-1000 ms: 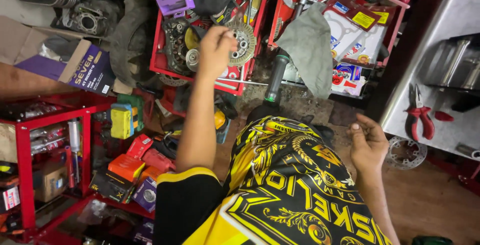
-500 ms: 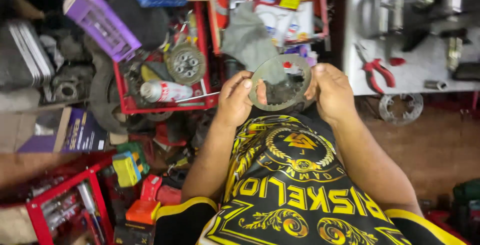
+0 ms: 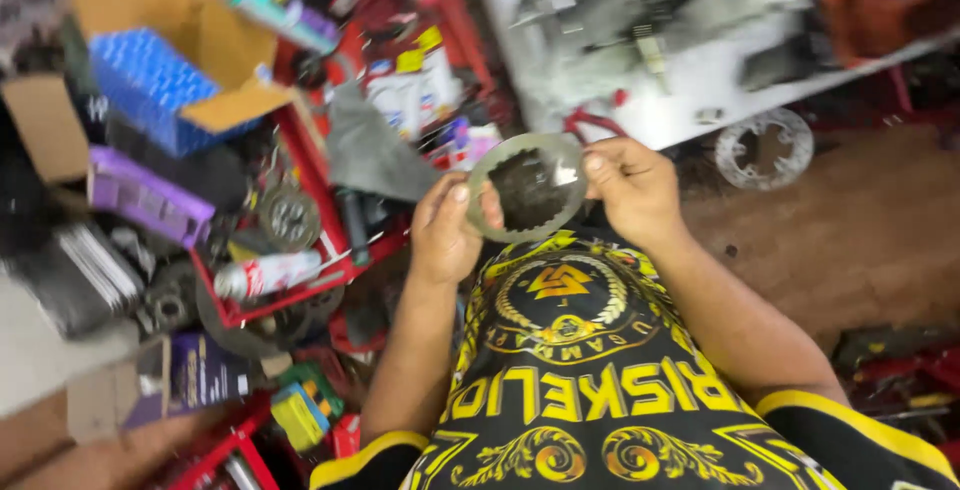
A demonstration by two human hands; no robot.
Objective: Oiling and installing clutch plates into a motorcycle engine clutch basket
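Both hands up in the middle of the frame, facing each other.

Left hand (image 3: 447, 233) is curled with the thumb pointing up, right hand (image 3: 632, 187) has its fingers pinched inward. Both forearms are bare and angle up from the lower edge.

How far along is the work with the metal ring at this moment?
Done: the metal ring is out of the red tray and lifted in front of the chest. In hand: the left hand and right hand hold it by opposite edges, its toothed inner rim facing the camera. Left: nothing shows where it will go; a second ring lies on the floor, untouched.
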